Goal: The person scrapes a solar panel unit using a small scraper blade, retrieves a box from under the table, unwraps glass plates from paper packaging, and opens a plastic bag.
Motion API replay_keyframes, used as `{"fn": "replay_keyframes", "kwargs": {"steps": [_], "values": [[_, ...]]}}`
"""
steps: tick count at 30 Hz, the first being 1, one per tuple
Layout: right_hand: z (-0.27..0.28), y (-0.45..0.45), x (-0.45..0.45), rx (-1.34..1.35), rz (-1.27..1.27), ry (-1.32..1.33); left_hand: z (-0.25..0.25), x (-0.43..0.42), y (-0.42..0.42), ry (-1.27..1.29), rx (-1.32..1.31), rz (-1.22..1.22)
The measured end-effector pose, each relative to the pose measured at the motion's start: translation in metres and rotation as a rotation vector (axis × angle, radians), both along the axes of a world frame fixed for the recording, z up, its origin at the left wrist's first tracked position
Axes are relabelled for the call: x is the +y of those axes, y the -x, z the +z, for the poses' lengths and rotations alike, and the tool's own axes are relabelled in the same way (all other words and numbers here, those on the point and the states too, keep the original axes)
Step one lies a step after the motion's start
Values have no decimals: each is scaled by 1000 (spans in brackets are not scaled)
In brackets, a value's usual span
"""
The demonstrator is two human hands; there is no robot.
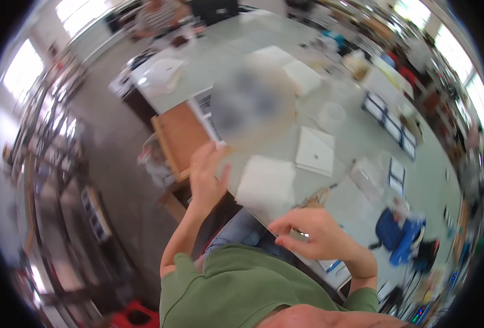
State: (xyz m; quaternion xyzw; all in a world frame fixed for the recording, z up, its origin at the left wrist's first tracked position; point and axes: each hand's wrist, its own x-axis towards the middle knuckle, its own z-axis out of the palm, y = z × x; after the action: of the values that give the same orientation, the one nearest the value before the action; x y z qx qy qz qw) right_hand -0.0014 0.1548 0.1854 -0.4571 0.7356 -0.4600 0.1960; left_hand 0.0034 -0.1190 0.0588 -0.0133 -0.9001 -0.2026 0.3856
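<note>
My left hand (206, 177) reaches forward with fingers extended and the thumb apart. Its fingertips are at the near corner of a printed white sheet (205, 112); whether they touch it I cannot tell. Beside that hand is a brown wooden drawer or tray (182, 134) at the table's edge. My right hand (310, 232) hovers near the front edge, fingers bent and thumb apart, with nothing visible between them. A stack of white sheets (266, 183) lies between the hands, and a white square piece with a dark dot (316, 152) lies farther right.
A round blurred patch hides part of the pale table (225, 49). Dark-framed panels (389, 124), a clear plastic bag (368, 177) and a blue pouch (391, 229) are on the right. A person in a striped top (157, 19) is at the far side. Metal racks (39, 180) stand left.
</note>
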Motion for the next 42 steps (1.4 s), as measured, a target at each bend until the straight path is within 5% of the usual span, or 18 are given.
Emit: {"fn": "replay_keyframes", "kwargs": {"steps": [2, 4, 7, 10, 18, 20, 21, 22, 24, 27, 31, 35, 36, 37, 42], "values": [[1, 18, -29, -58, 75, 39, -31, -45, -28, -98, 48, 440], [-13, 30, -63, -34, 193, -2, -79, -103, -32, -511, -67, 680], [-38, 26, -117, -78, 432, -73, -106, -142, -13, -1397, -82, 398], [-51, 20, -145, 46, 621, -178, -145, -151, 10, -1639, 18, -35], [-98, 53, -259, -73, 469, -215, -144, -102, 19, -1620, 288, -78], [-108, 63, -306, 2, 380, -129, -162, -79, 23, -1954, 459, -283], [-116, 71, -332, 160, 342, -112, -136, -79, 25, -1749, 262, -22], [-124, 81, -357, 317, 304, -89, -164, -72, 42, -1545, 393, -1], [-138, 97, -409, 502, 156, 6, -118, -63, 25, -1533, 257, 130], [-177, 158, -475, 621, 26, -126, -120, -62, 26, -1742, 334, -9], [-201, 236, -522, 544, 128, -422, -141, -72, 19, -1591, 350, -174], [-197, 259, -546, 613, 291, -434, -242, -104, 3, -1466, 262, 126], [-205, 267, -551, 585, 305, -371, -314, -135, -12, -1133, -30, 472], [-196, 262, -556, 628, 322, -539, -345, -152, -23, -1040, -169, 553], [-215, 268, -564, 729, 359, -635, -515, -195, -72, -556, -1053, 665]]}}
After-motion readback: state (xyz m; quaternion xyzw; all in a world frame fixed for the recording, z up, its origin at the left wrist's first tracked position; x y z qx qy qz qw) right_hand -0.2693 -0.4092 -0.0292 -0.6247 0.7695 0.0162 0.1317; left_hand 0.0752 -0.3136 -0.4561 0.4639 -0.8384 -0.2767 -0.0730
